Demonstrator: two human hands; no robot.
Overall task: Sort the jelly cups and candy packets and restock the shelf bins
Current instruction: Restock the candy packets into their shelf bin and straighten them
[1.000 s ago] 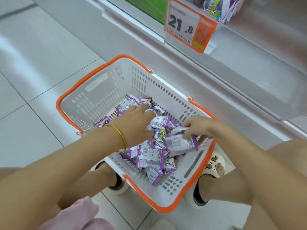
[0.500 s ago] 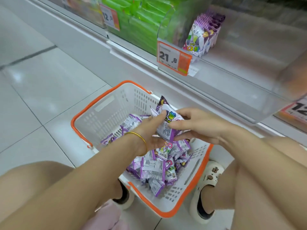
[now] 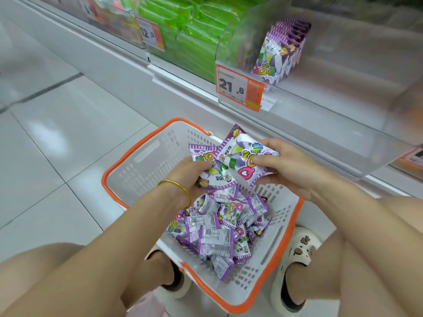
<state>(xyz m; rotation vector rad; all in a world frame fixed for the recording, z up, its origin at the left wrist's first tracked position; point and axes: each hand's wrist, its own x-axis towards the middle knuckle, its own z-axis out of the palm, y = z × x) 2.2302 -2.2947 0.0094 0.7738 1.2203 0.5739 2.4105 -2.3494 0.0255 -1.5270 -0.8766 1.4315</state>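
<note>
A white basket with an orange rim [image 3: 137,154] sits on the floor between my feet, with several purple candy packets [image 3: 219,227] heaped in it. My left hand [image 3: 190,177] grips one purple packet [image 3: 214,173] above the heap. My right hand [image 3: 288,165] pinches another purple packet [image 3: 242,156] that overlaps the first. Up on the shelf, a clear bin [image 3: 343,124] holds a row of the same purple packets [image 3: 279,51] standing upright at its left side.
An orange price tag reading 21.8 [image 3: 239,88] hangs on the clear bin's front. To its left a bin is full of green packets [image 3: 190,30] with another price tag [image 3: 152,35]. White floor tiles [image 3: 57,133] spread to the left. My feet in white clogs [image 3: 295,266] flank the basket.
Both hands rose out of the basket heap, each with a purple packet, and brought the packets together above it. The view tilted up toward the shelf.
</note>
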